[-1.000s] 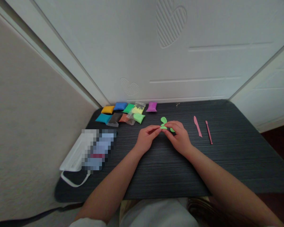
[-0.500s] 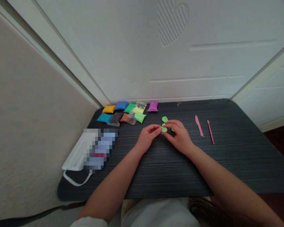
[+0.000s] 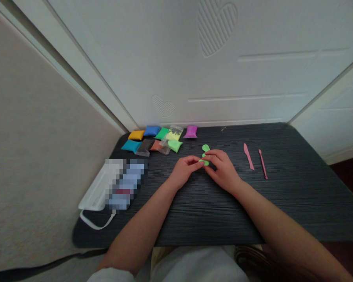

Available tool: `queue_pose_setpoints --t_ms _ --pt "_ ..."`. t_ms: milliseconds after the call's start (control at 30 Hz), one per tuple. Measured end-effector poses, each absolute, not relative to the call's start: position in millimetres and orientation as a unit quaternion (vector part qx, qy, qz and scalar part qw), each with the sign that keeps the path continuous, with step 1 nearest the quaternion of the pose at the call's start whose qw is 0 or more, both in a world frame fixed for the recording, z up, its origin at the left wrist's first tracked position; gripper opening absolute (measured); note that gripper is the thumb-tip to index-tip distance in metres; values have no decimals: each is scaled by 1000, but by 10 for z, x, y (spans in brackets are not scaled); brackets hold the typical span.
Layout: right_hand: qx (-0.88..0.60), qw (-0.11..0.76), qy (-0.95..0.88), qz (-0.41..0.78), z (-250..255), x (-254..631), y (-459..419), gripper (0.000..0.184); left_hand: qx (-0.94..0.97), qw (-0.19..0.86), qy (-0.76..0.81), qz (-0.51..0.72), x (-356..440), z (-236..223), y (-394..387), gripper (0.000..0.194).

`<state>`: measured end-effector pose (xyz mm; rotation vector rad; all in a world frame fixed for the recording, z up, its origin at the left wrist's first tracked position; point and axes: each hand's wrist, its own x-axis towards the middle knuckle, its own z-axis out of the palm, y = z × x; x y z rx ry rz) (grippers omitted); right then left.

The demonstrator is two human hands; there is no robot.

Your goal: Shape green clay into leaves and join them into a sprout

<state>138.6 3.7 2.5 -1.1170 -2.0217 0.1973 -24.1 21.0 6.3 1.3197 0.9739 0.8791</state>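
On the dark table (image 3: 297, 196), my left hand (image 3: 184, 171) and my right hand (image 3: 223, 169) meet fingertip to fingertip over a small flat piece of light green clay (image 3: 205, 161). Both hands pinch this piece between thumb and fingers. Another flattened green clay petal (image 3: 205, 148) lies on the table just beyond my fingers. Part of the clay is hidden under my right hand.
Several small coloured clay packets (image 3: 157, 140) lie at the table's back left. Two pink modelling tools (image 3: 248, 156) (image 3: 262, 163) rest to the right of my hands. A white pouch with a blurred label (image 3: 114, 184) sits at the left edge. A white panelled door stands behind.
My hands stayed together on the green clay, with the fingers shifting slightly as they pinch it. The camera view drifted a little to the left.
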Motion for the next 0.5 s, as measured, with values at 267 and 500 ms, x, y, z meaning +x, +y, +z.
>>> queue_pose_setpoints --t_ms 267,500 --pt "-443 387 -805 78 21 1383 23 21 565 620 411 357 -247 80 214 19" --pt "-435 389 -808 84 38 1386 9 21 568 622 414 344 -276 64 221 20"
